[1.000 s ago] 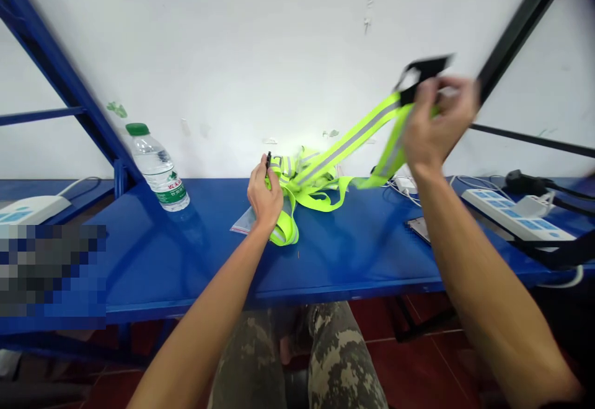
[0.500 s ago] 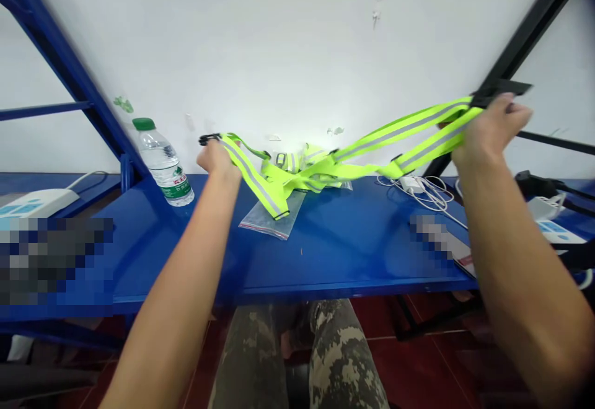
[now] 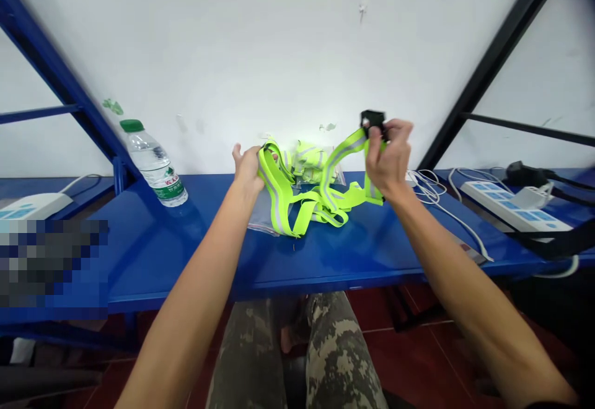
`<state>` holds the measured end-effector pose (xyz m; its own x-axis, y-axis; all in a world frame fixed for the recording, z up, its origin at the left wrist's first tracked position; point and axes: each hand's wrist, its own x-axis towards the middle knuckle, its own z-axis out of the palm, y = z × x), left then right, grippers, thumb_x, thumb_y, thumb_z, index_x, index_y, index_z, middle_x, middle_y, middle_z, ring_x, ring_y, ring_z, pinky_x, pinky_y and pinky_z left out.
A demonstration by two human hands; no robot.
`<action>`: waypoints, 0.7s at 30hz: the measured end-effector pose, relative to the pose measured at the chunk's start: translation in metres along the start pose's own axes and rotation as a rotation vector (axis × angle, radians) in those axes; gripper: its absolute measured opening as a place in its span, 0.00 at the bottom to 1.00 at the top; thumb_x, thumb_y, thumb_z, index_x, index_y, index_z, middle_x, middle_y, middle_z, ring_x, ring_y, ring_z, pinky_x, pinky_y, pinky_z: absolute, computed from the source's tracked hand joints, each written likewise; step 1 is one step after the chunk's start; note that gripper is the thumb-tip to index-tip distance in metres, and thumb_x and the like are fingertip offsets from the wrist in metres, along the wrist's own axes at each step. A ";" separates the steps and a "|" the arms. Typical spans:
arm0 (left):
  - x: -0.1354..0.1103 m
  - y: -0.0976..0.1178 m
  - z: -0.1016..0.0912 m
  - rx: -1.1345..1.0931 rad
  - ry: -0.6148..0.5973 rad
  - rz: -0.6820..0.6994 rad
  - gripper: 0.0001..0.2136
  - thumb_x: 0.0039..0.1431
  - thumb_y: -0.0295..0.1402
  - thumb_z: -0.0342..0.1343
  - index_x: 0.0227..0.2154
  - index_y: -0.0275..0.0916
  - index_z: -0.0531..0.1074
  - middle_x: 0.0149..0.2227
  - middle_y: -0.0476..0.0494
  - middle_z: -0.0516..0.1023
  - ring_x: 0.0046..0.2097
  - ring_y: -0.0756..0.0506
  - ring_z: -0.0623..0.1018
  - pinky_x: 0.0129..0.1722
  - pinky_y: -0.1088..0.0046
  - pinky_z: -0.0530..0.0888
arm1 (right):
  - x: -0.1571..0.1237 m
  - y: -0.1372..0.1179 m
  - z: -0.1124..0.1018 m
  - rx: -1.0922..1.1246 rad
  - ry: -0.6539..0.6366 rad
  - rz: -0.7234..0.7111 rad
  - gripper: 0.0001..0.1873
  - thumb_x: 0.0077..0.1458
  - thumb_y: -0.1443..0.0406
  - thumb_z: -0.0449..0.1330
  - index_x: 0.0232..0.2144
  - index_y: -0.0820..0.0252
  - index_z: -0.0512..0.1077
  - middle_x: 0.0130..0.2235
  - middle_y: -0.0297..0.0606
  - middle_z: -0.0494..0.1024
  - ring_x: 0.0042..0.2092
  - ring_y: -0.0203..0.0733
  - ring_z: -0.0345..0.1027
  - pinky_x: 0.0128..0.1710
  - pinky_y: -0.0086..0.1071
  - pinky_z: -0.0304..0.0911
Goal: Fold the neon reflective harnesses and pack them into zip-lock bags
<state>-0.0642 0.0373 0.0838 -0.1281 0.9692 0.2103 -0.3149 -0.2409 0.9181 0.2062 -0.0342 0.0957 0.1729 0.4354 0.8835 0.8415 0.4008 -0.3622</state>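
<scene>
The person's left hand (image 3: 248, 167) is closed around one end of a neon-yellow reflective strap harness (image 3: 320, 201), the band looping out from between thumb and fingers and curving down to the table. The right hand (image 3: 388, 158) is raised a little higher, its fingertips (image 3: 393, 129) pinched together on a black buckle (image 3: 372, 118) at the other end of the harness. From there a yellow band with a grey reflective stripe runs down on the inner side of the palm. Between the two hands the remaining straps hang slack and lie in a loose tangle on the blue table (image 3: 186, 254), close to the white wall. A clear plastic bag (image 3: 260, 225) lies flat under the left part of the tangle, just below the left wrist; how much of it the straps cover cannot be told.

A water bottle (image 3: 154, 164) with a green cap stands upright on the table, well to the left of the left hand. White cables (image 3: 434, 192) lie just right of the right hand, and farther right sits a white power strip (image 3: 511, 207).
</scene>
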 end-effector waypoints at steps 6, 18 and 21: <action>-0.030 0.008 -0.005 0.007 -0.382 -0.136 0.24 0.46 0.30 0.56 0.50 0.37 0.73 0.41 0.37 0.80 0.42 0.39 0.81 0.40 0.58 0.78 | -0.037 -0.001 0.029 -0.048 -0.213 -0.024 0.19 0.66 0.54 0.45 0.52 0.58 0.60 0.46 0.49 0.76 0.47 0.51 0.73 0.45 0.42 0.67; -0.030 -0.039 -0.005 0.251 -0.175 0.289 0.19 0.41 0.34 0.68 0.41 0.39 0.79 0.41 0.44 0.82 0.44 0.42 0.79 0.45 0.66 0.76 | -0.079 -0.005 0.055 -0.059 -0.760 -0.180 0.17 0.67 0.55 0.45 0.48 0.60 0.62 0.44 0.49 0.78 0.41 0.51 0.73 0.39 0.37 0.62; -0.032 -0.040 -0.005 0.051 -0.227 0.080 0.18 0.40 0.34 0.69 0.38 0.38 0.79 0.34 0.45 0.82 0.36 0.43 0.80 0.38 0.67 0.78 | -0.082 -0.002 0.055 -0.078 -0.845 -0.260 0.14 0.65 0.58 0.50 0.47 0.59 0.66 0.43 0.46 0.79 0.43 0.50 0.72 0.40 0.36 0.61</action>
<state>-0.0516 0.0156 0.0384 0.0654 0.9351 0.3482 -0.2632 -0.3204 0.9100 0.1621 -0.0268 0.0078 -0.4387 0.8002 0.4089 0.8394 0.5273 -0.1315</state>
